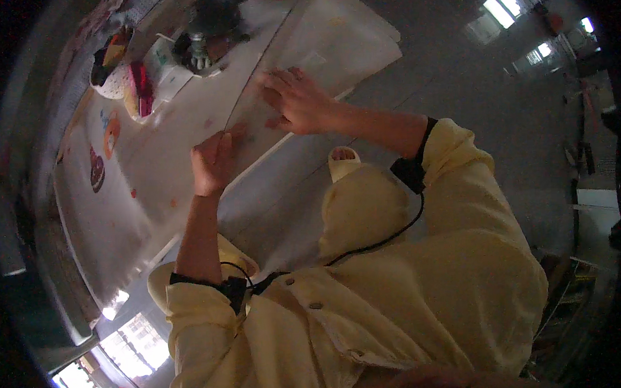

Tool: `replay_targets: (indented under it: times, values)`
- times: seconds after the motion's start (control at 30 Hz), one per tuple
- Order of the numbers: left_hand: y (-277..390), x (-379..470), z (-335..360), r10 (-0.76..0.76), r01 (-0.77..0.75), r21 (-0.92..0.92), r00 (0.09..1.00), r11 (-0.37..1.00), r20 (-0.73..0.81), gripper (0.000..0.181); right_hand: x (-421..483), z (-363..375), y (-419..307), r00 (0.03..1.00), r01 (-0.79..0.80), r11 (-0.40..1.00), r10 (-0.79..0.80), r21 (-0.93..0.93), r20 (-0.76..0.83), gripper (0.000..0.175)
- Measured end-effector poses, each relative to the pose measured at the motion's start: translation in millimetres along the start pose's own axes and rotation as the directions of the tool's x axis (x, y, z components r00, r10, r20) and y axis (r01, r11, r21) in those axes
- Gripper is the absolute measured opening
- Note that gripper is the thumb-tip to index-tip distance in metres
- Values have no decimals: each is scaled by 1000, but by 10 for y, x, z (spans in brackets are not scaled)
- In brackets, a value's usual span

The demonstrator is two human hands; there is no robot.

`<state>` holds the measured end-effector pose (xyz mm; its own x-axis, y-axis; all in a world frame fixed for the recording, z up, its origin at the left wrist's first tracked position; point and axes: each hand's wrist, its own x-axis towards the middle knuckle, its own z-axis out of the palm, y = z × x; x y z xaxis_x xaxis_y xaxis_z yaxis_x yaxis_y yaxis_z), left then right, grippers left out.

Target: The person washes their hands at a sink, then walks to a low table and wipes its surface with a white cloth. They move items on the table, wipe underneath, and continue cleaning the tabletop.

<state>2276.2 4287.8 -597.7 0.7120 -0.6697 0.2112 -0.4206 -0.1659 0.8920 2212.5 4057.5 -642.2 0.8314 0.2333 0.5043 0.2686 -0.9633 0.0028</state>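
Note:
My left hand (213,161) is curled at the near end of a thin dark line (257,65) that runs across the pale work table (184,116). Whether this line is a cord or the edge of a sheet, I cannot tell, nor whether my fingers pinch it. To its right, my right hand (304,102) rests with fingers apart on a pale, smooth surface (336,44), which looks like a thin sheet. Small red marks or bits dot the table near both hands.
At the table's far left stand a speckled white container (116,84) with mixed items, a pink object (142,89) and a metal fitting on a dark item (199,50). An orange ring-shaped object (111,134) and a dark red oval item (97,170) lie nearer. The table's front edge runs diagonally.

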Motion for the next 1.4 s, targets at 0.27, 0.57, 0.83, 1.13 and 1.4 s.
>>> replay_targets:
  times: [0.27,0.57,0.83,1.13,1.4]
  values:
    - [4,-33,-37,-18,7,301,999,954,33,20,-533,-222,1060,971,-135,990,139,32,-195,43]
    - [-155,30,3,76,-86,310,996,947,44,22,-1652,-497,2727,81,-664,63,997,745,-12,37]
    - [-27,-11,169,150,-438,729,892,526,427,58,-2825,-1270,1878,48,-575,48,999,816,-24,50]
    - [573,-728,149,37,-471,748,856,468,516,61,-789,-2045,761,656,-362,431,748,827,-103,60]
    - [41,-1432,-257,-122,-482,542,660,688,741,43,973,-1058,-1065,700,-219,-156,662,963,267,53]
